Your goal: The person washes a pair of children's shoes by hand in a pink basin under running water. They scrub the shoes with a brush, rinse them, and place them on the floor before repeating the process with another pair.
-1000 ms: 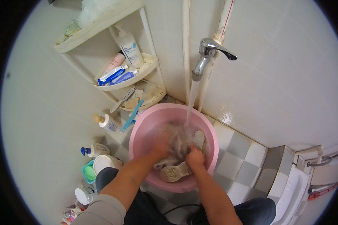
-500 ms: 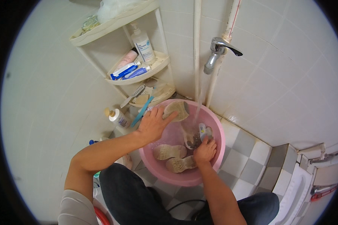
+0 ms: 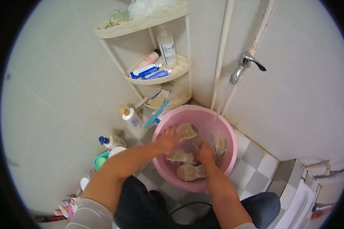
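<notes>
A pink basin (image 3: 159, 128) on the floor holds water and several beige shoes. My left hand (image 3: 168, 141) is at the basin's left side, its fingers around and on a shoe (image 3: 187, 131) whose sole faces up. Near the middle, my right hand (image 3: 205, 153) reaches into the water with bent fingers; what they hold, if anything, is hidden. Beside it on the right, a shoe with a yellow patch (image 3: 220, 144) lies tilted against the basin's side. Nearest me are two more shoes, one of them sole-up (image 3: 190, 172). Water runs from the tap (image 3: 240, 68) into the basin.
At the back left stands a corner shelf (image 3: 158, 79) with bottles and tubes. Below it are a blue-handled brush (image 3: 156, 114) and a pump bottle (image 3: 131, 117). Another pump bottle (image 3: 114, 141) and tubs stand by the left wall. Pipes run up behind the basin.
My left hand has moved lower in the basin with the shoe. The right hand has drawn a little left, away from the right-hand shoe, which now sits more tilted. The whole view has shifted.
</notes>
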The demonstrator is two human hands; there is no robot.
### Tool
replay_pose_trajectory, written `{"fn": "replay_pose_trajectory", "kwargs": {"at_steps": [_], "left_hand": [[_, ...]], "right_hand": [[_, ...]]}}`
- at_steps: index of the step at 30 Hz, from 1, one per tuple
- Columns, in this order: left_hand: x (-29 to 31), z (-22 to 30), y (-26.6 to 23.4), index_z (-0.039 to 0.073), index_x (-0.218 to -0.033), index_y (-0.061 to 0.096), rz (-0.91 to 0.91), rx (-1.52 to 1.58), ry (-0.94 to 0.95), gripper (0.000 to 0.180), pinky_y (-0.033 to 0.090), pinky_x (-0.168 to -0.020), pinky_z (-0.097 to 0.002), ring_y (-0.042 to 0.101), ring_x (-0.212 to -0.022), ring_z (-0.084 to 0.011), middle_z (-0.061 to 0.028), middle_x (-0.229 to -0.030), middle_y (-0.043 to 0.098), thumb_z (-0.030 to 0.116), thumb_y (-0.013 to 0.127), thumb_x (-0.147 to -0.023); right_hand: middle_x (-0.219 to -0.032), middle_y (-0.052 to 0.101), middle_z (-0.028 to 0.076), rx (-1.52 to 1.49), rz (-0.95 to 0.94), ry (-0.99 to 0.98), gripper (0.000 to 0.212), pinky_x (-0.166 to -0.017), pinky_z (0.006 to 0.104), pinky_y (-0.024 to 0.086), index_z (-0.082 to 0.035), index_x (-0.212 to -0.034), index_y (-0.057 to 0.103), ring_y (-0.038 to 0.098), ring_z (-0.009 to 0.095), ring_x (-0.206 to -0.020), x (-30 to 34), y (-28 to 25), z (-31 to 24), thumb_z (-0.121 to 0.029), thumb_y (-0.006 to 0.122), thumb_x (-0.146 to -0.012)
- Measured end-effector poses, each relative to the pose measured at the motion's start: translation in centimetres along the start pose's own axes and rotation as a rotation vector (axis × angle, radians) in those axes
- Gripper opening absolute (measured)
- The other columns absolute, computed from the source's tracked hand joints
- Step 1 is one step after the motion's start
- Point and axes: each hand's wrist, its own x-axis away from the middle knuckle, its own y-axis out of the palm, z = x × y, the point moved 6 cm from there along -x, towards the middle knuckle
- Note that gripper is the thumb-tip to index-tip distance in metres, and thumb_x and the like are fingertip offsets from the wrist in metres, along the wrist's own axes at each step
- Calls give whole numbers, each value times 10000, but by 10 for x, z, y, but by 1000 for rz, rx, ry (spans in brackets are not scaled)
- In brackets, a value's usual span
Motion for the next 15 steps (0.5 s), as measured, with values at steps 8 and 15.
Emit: {"fn": "replay_pose_trajectory", "kwargs": {"at_steps": [8,15], "left_hand": [[-20,10,76,154,-1553,201,106,212,-384,736,362,-1036,-567,401,-1259,-479,-309,-1379,361,229,558,-914],[-30,-2,66,196,-1565,186,97,31,-222,832,450,-964,-537,493,-1129,-447,-314,-1320,404,181,619,-855]], "right_hand": [[-1263,589,243,62,105,61,650,-957,523,469,-128,-1367,465,592,421,-1136,-14,42,24,-433,662,-828],[-1376,522,182,18,64,133,642,-992,559,423,-157,-1376,459,497,401,-1264,1,10,-2,-377,690,-819]]}}
